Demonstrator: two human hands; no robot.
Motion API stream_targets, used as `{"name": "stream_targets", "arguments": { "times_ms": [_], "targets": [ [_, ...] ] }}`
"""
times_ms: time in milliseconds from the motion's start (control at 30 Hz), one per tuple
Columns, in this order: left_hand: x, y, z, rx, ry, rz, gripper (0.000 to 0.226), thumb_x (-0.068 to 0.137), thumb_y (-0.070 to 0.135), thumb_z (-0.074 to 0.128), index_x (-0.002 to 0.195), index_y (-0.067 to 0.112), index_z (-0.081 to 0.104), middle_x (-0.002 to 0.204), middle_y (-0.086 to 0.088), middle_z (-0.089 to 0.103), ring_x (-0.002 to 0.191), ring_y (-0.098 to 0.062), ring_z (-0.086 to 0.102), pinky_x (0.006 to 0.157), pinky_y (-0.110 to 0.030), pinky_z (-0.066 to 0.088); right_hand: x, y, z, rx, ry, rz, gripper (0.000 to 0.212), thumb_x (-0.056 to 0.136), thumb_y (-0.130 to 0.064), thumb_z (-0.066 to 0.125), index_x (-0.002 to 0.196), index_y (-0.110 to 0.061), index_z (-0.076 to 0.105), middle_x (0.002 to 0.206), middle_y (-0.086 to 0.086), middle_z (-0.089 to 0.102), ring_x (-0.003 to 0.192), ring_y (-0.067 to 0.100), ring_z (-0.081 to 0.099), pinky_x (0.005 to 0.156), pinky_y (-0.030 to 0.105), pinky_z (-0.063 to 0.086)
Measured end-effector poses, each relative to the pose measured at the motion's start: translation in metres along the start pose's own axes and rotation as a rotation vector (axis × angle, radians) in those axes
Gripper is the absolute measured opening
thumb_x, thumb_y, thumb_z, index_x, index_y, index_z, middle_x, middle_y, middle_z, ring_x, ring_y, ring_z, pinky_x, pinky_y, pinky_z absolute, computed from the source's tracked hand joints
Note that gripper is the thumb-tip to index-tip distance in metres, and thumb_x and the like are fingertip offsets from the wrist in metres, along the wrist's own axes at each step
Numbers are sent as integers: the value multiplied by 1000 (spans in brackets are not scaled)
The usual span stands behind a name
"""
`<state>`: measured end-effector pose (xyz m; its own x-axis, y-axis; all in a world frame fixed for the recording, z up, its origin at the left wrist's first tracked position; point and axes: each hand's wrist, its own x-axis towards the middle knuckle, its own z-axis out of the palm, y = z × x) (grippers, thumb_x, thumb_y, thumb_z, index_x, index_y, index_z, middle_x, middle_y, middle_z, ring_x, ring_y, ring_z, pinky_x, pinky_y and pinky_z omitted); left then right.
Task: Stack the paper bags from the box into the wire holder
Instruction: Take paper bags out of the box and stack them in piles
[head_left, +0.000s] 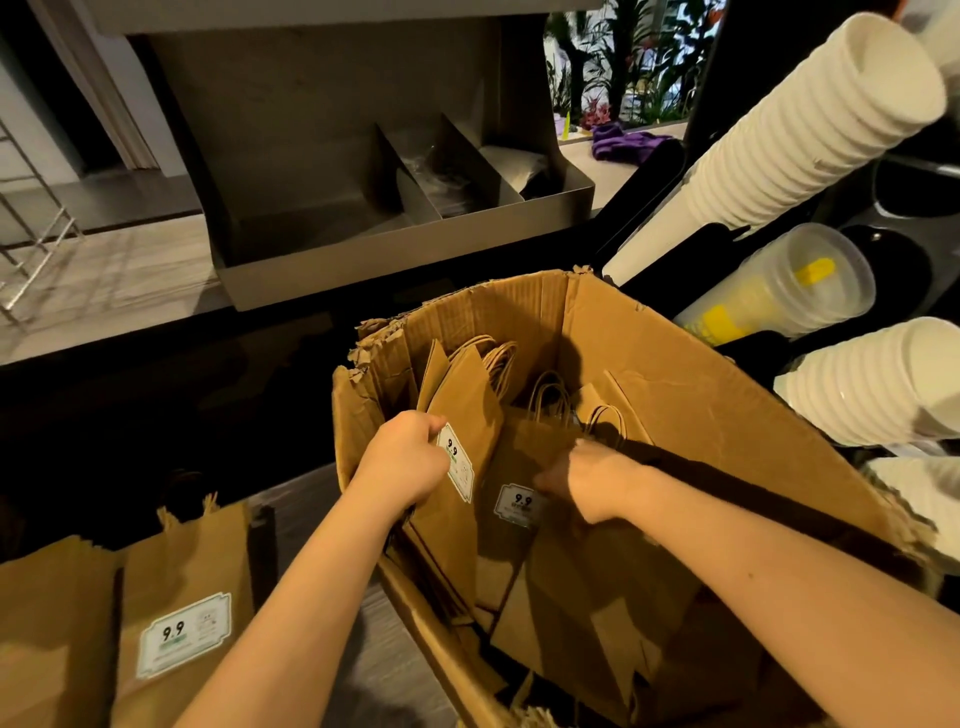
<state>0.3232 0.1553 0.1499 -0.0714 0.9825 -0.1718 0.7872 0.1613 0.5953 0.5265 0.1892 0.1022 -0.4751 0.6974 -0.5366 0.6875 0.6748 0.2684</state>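
Head view: our left hand (402, 460) curls round a bundle of paper bags (467, 410) standing against the left wall of the cardboard box (701, 395). Our right hand (589, 480) lies on another bag (524, 449) inside the box, and we cannot tell whether it grips.

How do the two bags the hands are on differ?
The left hand grips the left bag, which stands higher, nearly upright; the right bag, under the right hand, sits lower. The left bag's sticker is tilted, the right bag's sticker nearly level. Both are brown paper with 9.9 stickers.
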Motion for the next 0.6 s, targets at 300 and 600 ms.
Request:
{"name": "stream_targets", "arguments": {
  "times_ms": [300, 600],
  "targets": [
    [-1, 4, -1, 11, 42, -20, 38, 88, 3, 50, 66, 32, 38, 72, 13, 42, 61, -2, 37, 54, -14, 32, -30, 22, -52, -128, 300, 344, 22, 91, -11, 50, 109, -18, 59, 105, 2, 58, 95, 21, 58, 63, 32, 42],
    [-6, 10, -3, 100, 70, -35, 32, 88, 3, 49, 73, 29, 39, 92, 3, 51, 74, -12, 51, 67, -26, 51, -37, -4, -55, 236, 113, 280, 14, 87, -20, 49, 76, -12, 53, 67, -1, 57, 66, 20, 59, 59, 29, 42]
  ]
}}
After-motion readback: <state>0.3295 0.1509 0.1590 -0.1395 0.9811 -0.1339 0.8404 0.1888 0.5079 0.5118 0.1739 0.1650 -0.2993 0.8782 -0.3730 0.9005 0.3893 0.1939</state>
